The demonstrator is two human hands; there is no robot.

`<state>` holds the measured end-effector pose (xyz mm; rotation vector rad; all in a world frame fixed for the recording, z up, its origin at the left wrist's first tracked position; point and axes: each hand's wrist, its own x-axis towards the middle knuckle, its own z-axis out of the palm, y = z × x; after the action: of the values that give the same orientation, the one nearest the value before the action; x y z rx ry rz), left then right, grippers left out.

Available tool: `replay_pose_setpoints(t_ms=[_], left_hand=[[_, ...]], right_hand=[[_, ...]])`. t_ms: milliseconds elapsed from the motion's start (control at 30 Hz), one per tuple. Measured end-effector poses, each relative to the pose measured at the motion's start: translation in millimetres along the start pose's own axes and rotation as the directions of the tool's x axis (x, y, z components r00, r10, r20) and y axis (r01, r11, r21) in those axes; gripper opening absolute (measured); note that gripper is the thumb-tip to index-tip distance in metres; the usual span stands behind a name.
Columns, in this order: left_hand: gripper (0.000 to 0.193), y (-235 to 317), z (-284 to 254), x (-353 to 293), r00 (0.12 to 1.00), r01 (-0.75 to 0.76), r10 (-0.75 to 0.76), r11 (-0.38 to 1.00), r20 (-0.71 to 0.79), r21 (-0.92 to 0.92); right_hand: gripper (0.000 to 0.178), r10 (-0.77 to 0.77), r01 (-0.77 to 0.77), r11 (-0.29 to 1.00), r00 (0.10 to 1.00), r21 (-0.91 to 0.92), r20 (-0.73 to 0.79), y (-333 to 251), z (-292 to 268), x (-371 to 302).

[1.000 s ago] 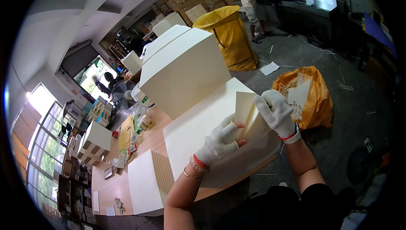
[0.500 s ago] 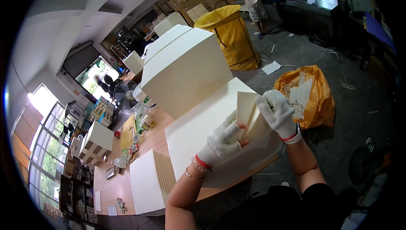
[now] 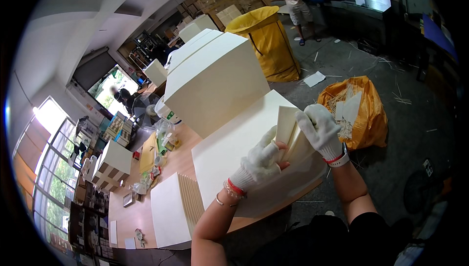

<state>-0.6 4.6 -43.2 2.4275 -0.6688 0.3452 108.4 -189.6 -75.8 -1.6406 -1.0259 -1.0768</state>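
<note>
A cream folded piece of cardboard [image 3: 285, 121] stands upright between my hands, over a large white sheet [image 3: 220, 154] on the table. My left hand [image 3: 259, 162], in a white knit glove with bare fingertips showing, is closed around its near left side. My right hand [image 3: 320, 128], gloved too, is curled with its fingers pressed on the right edge of the cardboard; part of that edge is hidden behind the fingers. To the left of my left forearm lies a stack of folded white boards [image 3: 172, 210] with layered edges.
Tall stacks of white board [image 3: 215, 85] rise behind the sheet. On the floor to the right is an orange sack [image 3: 373, 119] of paper strips; a yellow sack [image 3: 271, 46] stands farther back. Another person [image 3: 293, 2] stands by a machine. A fan [image 3: 145, 111] and clutter sit at the left.
My left hand and the cardboard have shifted slightly to the right, and the fold looks narrower. My right hand stays nearly in place. The far person's stance has changed a little.
</note>
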Motion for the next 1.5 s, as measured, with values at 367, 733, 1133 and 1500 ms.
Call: replay_pose_setpoints(t_ms=[367, 733, 1133, 1500], left_hand=[[0.047, -1.1, -3.7, 1.8, 0.997, -0.026, 0.027, 1.000, 0.072, -0.013], [0.039, -6.6, 0.3, 0.1, 0.997, -0.067, 0.066, 0.998, 0.049, 0.018], [0.067, -11.3, 3.4, -5.4, 0.999, -0.040, 0.040, 0.999, 0.010, -0.006], [0.053, -13.3, -1.6, -2.2, 0.997, -0.032, 0.029, 0.998, 0.069, 0.045]], right_hand=[[0.027, 0.213, -0.216, 0.967, 0.976, 0.136, 0.035, -4.4, -1.7, 2.0], [0.022, 0.246, -0.256, 0.952, 0.966, 0.168, 0.073, -7.0, -4.9, 4.6], [0.016, 0.258, -0.270, 0.941, 0.963, 0.204, 0.082, -4.2, -6.5, 1.1], [0.012, 0.151, -0.156, 0.977, 0.988, 0.143, 0.044, -0.8, -3.3, -2.6]])
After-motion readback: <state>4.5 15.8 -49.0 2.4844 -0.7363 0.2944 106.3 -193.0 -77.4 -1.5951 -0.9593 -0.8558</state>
